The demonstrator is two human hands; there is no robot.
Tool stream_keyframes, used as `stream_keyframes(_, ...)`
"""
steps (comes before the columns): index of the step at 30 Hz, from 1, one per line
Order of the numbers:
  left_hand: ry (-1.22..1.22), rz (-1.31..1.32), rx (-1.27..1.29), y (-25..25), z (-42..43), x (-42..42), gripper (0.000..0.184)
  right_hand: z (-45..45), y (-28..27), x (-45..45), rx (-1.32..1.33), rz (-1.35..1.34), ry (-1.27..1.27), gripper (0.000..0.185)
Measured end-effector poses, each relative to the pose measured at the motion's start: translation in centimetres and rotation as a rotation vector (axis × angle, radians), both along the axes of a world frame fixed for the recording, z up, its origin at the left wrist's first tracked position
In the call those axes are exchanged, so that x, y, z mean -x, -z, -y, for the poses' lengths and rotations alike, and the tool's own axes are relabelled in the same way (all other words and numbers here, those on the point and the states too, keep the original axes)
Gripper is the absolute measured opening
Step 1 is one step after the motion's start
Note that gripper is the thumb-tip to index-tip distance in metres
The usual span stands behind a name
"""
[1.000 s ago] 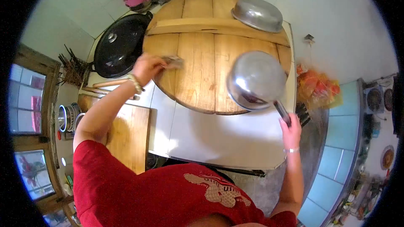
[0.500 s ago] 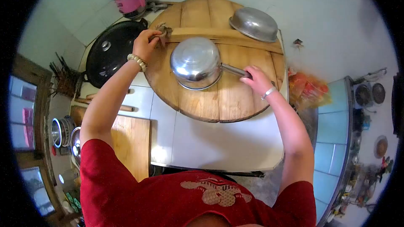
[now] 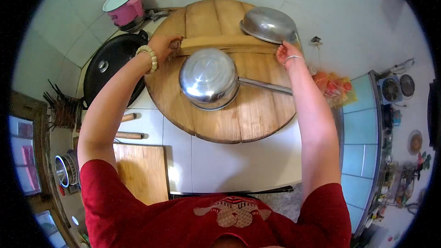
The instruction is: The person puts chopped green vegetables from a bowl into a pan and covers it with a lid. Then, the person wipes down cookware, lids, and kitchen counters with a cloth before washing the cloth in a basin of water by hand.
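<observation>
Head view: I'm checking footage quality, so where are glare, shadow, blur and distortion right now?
Head view: bright glare on the upturned pan; a soft shadow across the counter; some smearing around the left hand and its cloth; strong fisheye curving, with black corners.

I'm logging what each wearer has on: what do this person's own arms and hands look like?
Both sleeves are short and red, leaving the forearms bare. The left hand has a chunky bracelet of pale beads at its wrist; the right hand, a thin silvery bangle. Neither wears a glove.
</observation>
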State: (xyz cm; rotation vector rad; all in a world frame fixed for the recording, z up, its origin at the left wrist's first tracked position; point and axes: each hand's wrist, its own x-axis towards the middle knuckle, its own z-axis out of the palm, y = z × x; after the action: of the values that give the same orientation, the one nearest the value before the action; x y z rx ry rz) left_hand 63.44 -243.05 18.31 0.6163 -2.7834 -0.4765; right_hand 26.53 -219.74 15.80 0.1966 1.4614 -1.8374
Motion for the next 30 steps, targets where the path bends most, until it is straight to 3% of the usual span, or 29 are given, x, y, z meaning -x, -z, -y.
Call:
stream_keyframes(1,-0.001,0.006,0.0,-0.1,-0.2,0.7,0.043,0.3,-0.5,0.0,0.0,-0.001,0.005,0.015)
stream_keyframes(3,0.015,0.063,-0.045,0.2,0.4,2.3,0.041,0.9,-1.2,0.0,0.25,0.063,0.181,0.01)
stream_keyframes(8,0.177,0.15,-0.065,-0.8,-1.4,9.1,0.035,-2.0,-4.2,2.9,0.374,-0.058,0.181,0.007)
stream_keyframes(11,0.162,0.251,0.087,0.9,-2.7,16.5,0.033,-7.4,-4.6,4.5,0.512,-0.089,0.192,0.007)
stream_keyframes(13,0.181,0.696,0.387,6.1,-1.5,25.8,0.031,-12.4,-5.2,5.1,0.585,-0.112,0.197,0.008)
stream_keyframes(14,0.2,0.751,0.393,6.1,-2.8,28.8,0.031,-14.9,-5.2,5.3,0.618,-0.137,0.188,0.009)
stream_keyframes(18,0.322,0.508,0.166,4.4,-12.0,35.3,0.029,-22.9,-5.9,3.3,0.662,-0.203,0.325,0.009)
stream_keyframes(22,0.416,0.433,0.093,4.2,-17.9,40.5,0.027,-29.8,-3.4,3.3,0.615,-0.21,0.343,0.006)
stream_keyframes(30,0.455,0.42,0.036,4.2,-21.1,42.6,0.023,-30.8,-0.8,0.9,0.557,-0.229,0.35,0.006)
